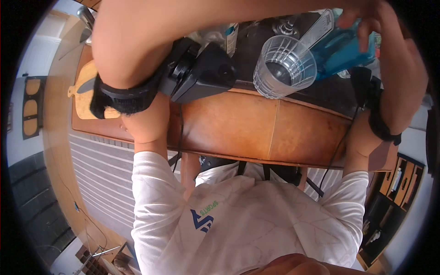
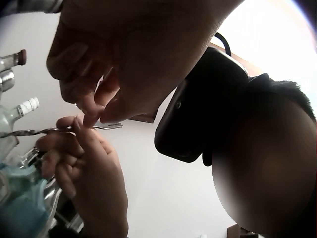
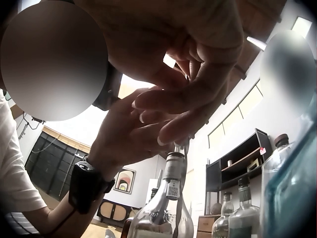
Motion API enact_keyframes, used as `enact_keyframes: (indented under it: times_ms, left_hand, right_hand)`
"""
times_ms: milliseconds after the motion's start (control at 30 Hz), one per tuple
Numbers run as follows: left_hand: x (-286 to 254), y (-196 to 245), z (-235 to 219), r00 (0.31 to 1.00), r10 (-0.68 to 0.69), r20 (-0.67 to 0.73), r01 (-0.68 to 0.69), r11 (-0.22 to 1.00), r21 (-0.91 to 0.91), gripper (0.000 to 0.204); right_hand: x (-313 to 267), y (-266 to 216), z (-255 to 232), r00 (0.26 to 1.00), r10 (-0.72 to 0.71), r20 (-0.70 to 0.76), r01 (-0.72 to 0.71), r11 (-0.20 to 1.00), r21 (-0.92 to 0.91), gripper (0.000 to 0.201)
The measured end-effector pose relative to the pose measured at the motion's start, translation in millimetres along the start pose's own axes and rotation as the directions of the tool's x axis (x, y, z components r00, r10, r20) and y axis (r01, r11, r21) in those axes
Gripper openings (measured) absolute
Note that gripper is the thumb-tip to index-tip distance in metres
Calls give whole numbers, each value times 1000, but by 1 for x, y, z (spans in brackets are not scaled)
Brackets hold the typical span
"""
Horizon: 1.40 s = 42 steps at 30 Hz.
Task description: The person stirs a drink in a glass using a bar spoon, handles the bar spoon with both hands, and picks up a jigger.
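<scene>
In the left wrist view, my right hand [image 2: 94,173] pinches a metal bar spoon [image 2: 32,132] by its twisted stem. The small fork end points right, past the fingers. My left hand [image 2: 129,59] comes from above, thumb and curled fingers meeting at the stem just beside the right fingertips. The right wrist view has my right hand [image 3: 198,74] in front of the left hand [image 3: 131,131], with the stem hanging down by a clear bottle [image 3: 163,215]. In the head view, a ribbed clear mixing glass [image 1: 284,68] stands below the raised hands; the spoon is out of sight there.
A blue bottle [image 1: 353,50] stands behind the glass, with a stemmed glass [image 1: 286,28] near it. More bottles [image 3: 242,213] appear in the right wrist view. On the left lie a wooden board [image 1: 85,98] and a knife [image 1: 87,85]. Brown leather [image 1: 238,119] covers the front edge.
</scene>
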State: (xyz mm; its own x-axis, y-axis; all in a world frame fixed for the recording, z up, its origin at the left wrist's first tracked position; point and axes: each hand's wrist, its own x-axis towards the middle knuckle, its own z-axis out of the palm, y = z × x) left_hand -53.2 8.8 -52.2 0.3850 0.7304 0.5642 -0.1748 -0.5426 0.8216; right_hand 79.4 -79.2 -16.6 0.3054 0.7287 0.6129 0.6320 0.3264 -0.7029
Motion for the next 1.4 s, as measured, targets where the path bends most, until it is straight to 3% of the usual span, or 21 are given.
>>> enact_keyframes:
  times_ms: [100, 133, 433, 467, 500, 567, 600, 767, 833, 900, 933, 1033, 1067, 1100, 1167, 1200, 1233, 1300, 1333, 1367, 1400]
  left_hand:
    - [13, 24, 6, 997, 82, 6, -82, 996, 14, 22]
    - [16, 33, 7, 994, 113, 7, -113, 993, 20, 22]
    - [23, 99, 16, 952, 306, -19, -302, 947, 114, 23]
    - [30, 45, 16, 766, 596, -239, -542, 800, 258, 16]
    - [20, 34, 9, 766, 597, -238, -537, 799, 272, 16]
    - [9, 26, -10, 754, 631, -182, -461, 706, 537, 22]
    - [-10, 24, -15, 864, 470, -178, -306, 773, 556, 32]
    - [-34, -23, -16, 973, 194, -126, -89, 816, 572, 66]
    - [-25, -39, -12, 968, 205, -144, -89, 818, 568, 74]
    - [-13, -52, -8, 983, 121, -137, -33, 854, 519, 80]
    - [-5, -60, -9, 994, -19, -106, 68, 872, 485, 83]
    - [10, -61, 1, 995, 30, -100, 40, 778, 628, 87]
    - [12, -45, 8, 980, -164, -112, 198, 782, 591, 76]
    - [14, -42, 10, 978, -169, -124, 209, 780, 590, 76]
    - [20, -45, 9, 995, -3, -103, 62, 810, 583, 42]
    - [24, -51, 4, 995, -76, -58, 94, 875, 475, 58]
    - [27, -57, 1, 994, -83, -66, 104, 874, 474, 58]
    - [33, -65, -6, 998, -28, 62, 8, 952, 305, 56]
    - [38, -64, -8, 980, -138, 145, 115, 980, 160, 55]
    - [41, -65, -12, 980, -144, 138, 122, 980, 160, 55]
    - [45, -67, -16, 975, -114, 192, 73, 975, 209, 54]
  right_hand:
    - [21, 25, -44, 996, -44, -72, 44, 999, 4, 27]
    - [22, 22, -51, 995, -92, 24, 95, 987, -131, 26]
    - [12, 3, -81, 992, -6, -127, 19, 995, 100, 24]
    - [8, -6, -78, 981, 8, -196, 19, 990, 138, 24]
    - [8, 3, -86, 982, 9, -189, 20, 989, 150, 24]
    - [10, 28, -111, 993, -116, -5, 116, 993, 26, 28]
    - [9, 24, -112, 991, -134, -14, 135, 989, 54, 31]
    - [14, 41, -136, 986, -166, -4, 166, 981, 98, 32]
    - [14, 42, -145, 985, -169, 30, 165, 981, 103, 33]
    - [9, 37, -150, 989, -132, -74, 138, 987, 79, 34]
    - [8, 37, -154, 990, -101, -96, 107, 993, 50, 33]
    - [7, 39, -165, 981, -137, -137, 132, 990, -46, 34]
    - [5, 37, -164, 984, -71, -166, 69, 997, -22, 34]
    - [8, 40, -170, 985, -72, -154, 70, 997, -18, 34]
    - [14, 47, -182, 984, -159, -75, 157, 987, -34, 36]
    - [13, 48, -179, 978, -177, -108, 173, 984, -47, 34]
    - [16, 45, -178, 980, -175, -99, 171, 984, -44, 34]
    - [25, 19, -160, 871, -436, 227, 368, 884, 287, 42]
    - [18, -1, -124, 953, -249, -174, 282, 938, 202, 47]
    - [20, 6, -127, 955, -247, -166, 279, 938, 206, 47]
    - [25, 18, -133, 924, -371, -96, 383, 899, 214, 45]
